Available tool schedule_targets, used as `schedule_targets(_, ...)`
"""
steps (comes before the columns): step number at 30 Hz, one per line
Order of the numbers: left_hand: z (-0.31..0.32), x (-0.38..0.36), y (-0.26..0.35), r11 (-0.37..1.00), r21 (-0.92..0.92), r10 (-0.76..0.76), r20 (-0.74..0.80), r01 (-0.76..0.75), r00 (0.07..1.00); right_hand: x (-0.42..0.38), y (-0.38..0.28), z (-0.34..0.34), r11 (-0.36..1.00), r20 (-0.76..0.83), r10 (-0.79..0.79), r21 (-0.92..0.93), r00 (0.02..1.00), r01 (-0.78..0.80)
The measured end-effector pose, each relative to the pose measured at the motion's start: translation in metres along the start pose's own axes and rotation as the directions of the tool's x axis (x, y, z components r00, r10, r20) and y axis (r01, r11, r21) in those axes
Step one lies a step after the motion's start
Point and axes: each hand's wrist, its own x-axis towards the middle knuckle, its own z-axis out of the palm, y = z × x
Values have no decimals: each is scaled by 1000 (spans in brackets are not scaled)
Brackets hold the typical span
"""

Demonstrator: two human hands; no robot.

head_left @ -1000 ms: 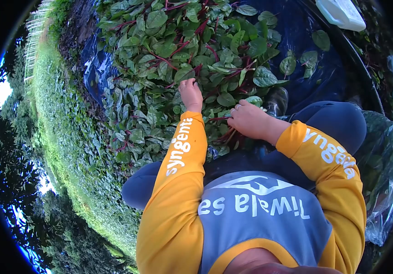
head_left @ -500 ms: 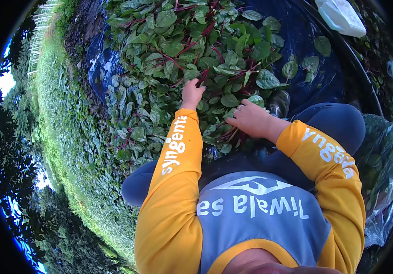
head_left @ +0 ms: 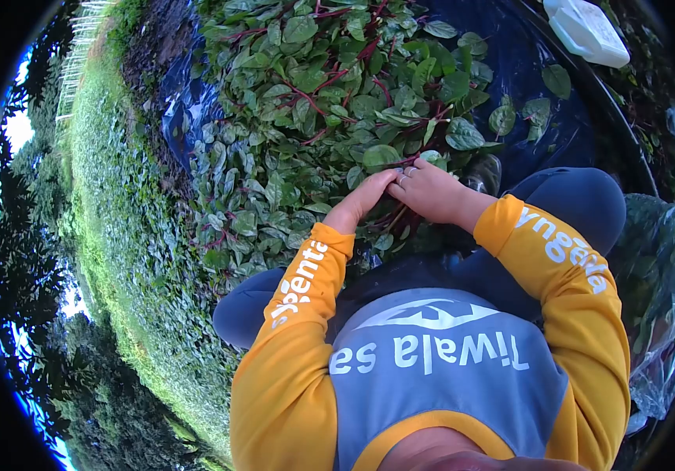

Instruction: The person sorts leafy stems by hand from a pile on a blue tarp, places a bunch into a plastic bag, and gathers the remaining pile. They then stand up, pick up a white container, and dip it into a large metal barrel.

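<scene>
A large pile of leafy Malabar spinach [head_left: 314, 86], with green leaves and dark red stems, lies in front of me. My right hand [head_left: 436, 193], with a ring on one finger, is closed around a small bunch of stems whose lower ends show beneath it. My left hand [head_left: 363, 201] meets it at the fingertips, closed where a red stem with a broad leaf [head_left: 382, 156] comes in. The overlapping fingers partly hide the grip. Both hands are just above the near edge of the pile.
Dark blue plastic sheeting [head_left: 569, 129] lies under the pile, with a few loose leaves on it. A whitish plastic container [head_left: 586, 31] is at the upper right. Clear plastic [head_left: 659, 290] lies beside my right knee. Low green plants [head_left: 149, 228] grow to the left.
My left hand has come back from the pile, toward me and to the right, with a stem, and now meets my right hand. My right hand has stayed nearly in place.
</scene>
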Motion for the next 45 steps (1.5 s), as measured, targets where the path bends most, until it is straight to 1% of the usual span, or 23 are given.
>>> schedule_targets(1,9,-6,14,1000,1,3,-4,-3,1000,-2,0,-3,1000,30,21,4,999,-21)
schedule_targets(3,25,-18,38,804,-475,-312,174,357,934,-5,-3,-3,999,60,37,11,998,-37)
schedule_targets(4,28,-13,24,804,-477,-313,169,355,935,-7,-5,-1,997,56,79,-33,995,-77)
schedule_targets(6,38,-4,3,881,-425,-222,20,209,975,-8,-7,0,990,52,121,-73,991,-117)
schedule_targets(7,42,-4,1,946,-312,-92,-20,81,996,-9,-6,-2,984,-12,135,-112,991,-136)
schedule_targets(11,52,18,-13,933,-358,5,-77,-32,997,-14,-2,4,972,-40,183,-141,982,-187)
schedule_targets(12,56,23,-15,953,-295,15,-174,-67,985,-14,-1,1,971,-36,193,-139,981,-196)
schedule_targets(14,51,35,-16,970,-224,33,-259,-93,965,-12,2,-6,956,332,294,-75,897,-285)
schedule_targets(16,37,45,3,985,174,-17,5,16,1000,-19,7,-2,951,337,303,-43,891,-306)
schedule_targets(17,44,49,13,974,227,47,-216,3,975,-22,10,0,949,342,302,-15,890,-316)
schedule_targets(18,43,62,14,893,449,239,-400,-38,885,-24,11,0,946,344,310,-17,886,-324)
schedule_targets(20,28,97,-6,595,788,665,-371,-160,648,-28,8,-2,916,322,363,49,874,-399)
schedule_targets(24,29,110,34,413,910,609,-306,37,732,-31,4,-9,930,293,329,64,898,-361)
schedule_targets(26,12,130,32,427,902,490,-285,58,824,-31,6,-9,932,293,332,46,897,-360)
schedule_targets(28,-10,142,32,567,823,505,-332,-17,797,-32,5,-11,938,295,327,12,898,-345)
schedule_targets(29,-27,146,32,670,741,433,-335,-50,837,-33,6,-11,937,287,331,14,899,-349)
schedule_targets(30,-44,145,35,762,644,359,-329,-70,873,-34,6,-12,940,289,326,6,900,-342)
schedule_targets(32,-70,130,56,979,168,158,-245,-118,957,-34,6,-11,943,282,318,6,905,-333)
schedule_targets(33,-72,113,80,996,60,82,-248,-70,965,-33,6,-11,946,278,309,7,910,-323)
schedule_targets(37,-89,79,99,992,127,0,-197,26,980,-30,6,-16,961,267,263,16,927,-278)
schedule_targets(43,-17,39,47,996,12,-91,203,90,975,-29,6,-15,958,172,270,47,948,-281)
schedule_targets(44,8,21,56,988,44,-152,141,147,978,-29,6,-15,949,128,302,54,945,-311)
schedule_targets(45,20,13,38,993,-87,-73,61,78,995,-30,5,-13,950,133,298,55,945,-307)
